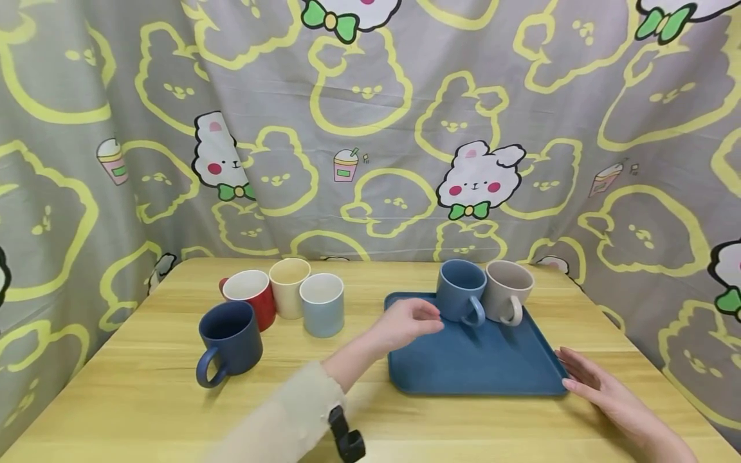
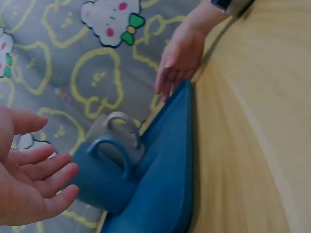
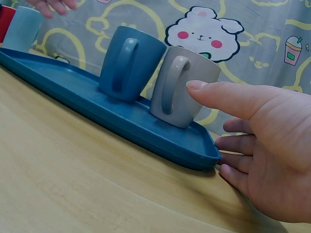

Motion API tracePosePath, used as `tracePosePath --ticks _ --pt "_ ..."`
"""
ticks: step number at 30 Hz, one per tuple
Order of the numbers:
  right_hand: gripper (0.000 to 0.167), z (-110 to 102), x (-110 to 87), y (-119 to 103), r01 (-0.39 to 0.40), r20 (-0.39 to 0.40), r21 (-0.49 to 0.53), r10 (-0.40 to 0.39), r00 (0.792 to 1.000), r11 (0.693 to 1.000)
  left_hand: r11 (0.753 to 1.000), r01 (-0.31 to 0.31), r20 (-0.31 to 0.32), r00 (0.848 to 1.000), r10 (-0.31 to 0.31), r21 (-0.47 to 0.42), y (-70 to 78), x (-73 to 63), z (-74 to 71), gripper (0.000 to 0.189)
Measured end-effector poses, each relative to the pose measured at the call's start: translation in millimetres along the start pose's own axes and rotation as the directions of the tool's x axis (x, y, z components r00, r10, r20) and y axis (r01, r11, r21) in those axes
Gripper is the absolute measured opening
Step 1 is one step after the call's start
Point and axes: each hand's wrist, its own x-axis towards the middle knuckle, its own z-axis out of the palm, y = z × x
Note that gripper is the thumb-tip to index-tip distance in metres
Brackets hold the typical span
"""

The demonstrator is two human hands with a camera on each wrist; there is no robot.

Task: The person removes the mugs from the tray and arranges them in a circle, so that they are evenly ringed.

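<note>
Curtain: from my remote seat I see a grey curtain (image 1: 370,148) with yellow outlined bears and white rabbit faces, hanging behind everything.
Surface: wood-grained surface (image 1: 145,411), carrying the tray and all six mugs.
Tray: blue tray (image 1: 475,363) on the right part of the surface, two mugs standing at its far side.
Left hand: I have the left hand (image 1: 408,321) above the tray's left side, near the blue mug, its fingers loosely extended and the thumb apart, pinching nothing.
Right hand: the right hand (image 1: 602,389) is at the tray's near right corner, its fingers loosely straight and appearing to touch the edge.
Mugs on tray: blue mug (image 1: 456,299) and, just right of it, grey mug (image 1: 500,297), both upright.
Mugs left of tray: navy mug (image 1: 242,347) nearest me, red mug (image 1: 263,307) behind it, then cream mug (image 1: 288,299) and light blue mug (image 1: 323,315), all upright.
Black clip: a small black clip (image 1: 346,437) beside the left sleeve (image 1: 301,405).
</note>
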Motion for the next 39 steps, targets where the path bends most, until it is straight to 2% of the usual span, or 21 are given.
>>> tracePosePath --ticks 6,9,13,18,23,31,39 --pt "0.056 4.9 1.4 0.7 0.059 -0.006 0.038 -0.059 0.998 0.998 1.0 0.031 0.033 0.999 -0.031 -0.001 -6.5 29.2 28.0 0.046" --pt "0.055 5.5 0.9 1.1 0.065 -0.009 0.042 -0.065 0.998 0.997 0.999 0.038 0.01 0.999 -0.037 -0.014 -8.0 40.8 39.9 0.048" --pt "0.056 4.3 0.2 1.6 0.035 -0.001 0.028 -0.035 0.999 0.999 0.999 0.047 -0.037 0.998 -0.048 -0.017 -11.7 55.1 54.3 0.047" --pt "0.058 2.9 0.1 2.3 -0.001 0.014 0.023 0.0 1.0 1.0 0.995 0.073 -0.069 0.995 -0.077 -0.067 -18.8 68.8 70.5 0.036" --pt "0.058 2.8 0.6 1.2 -0.015 0.014 0.017 0.014 1.0 1.0 0.986 0.072 -0.091 0.992 -0.086 -0.148 -23.6 75.8 80.4 0.023" --pt "0.057 1.8 1.5 0.7 -0.015 0.009 0.012 0.015 1.0 1.0 0.972 0.051 -0.103 0.992 -0.077 -0.23 -26.6 80.6 80.0 0.013" --pt "0.057 -1.0 1.1 0.7 -0.023 0.016 0.009 0.022 1.0 1.0 0.924 0.074 -0.124 0.984 -0.129 -0.376 -29.1 79.6 85.4 0.022"
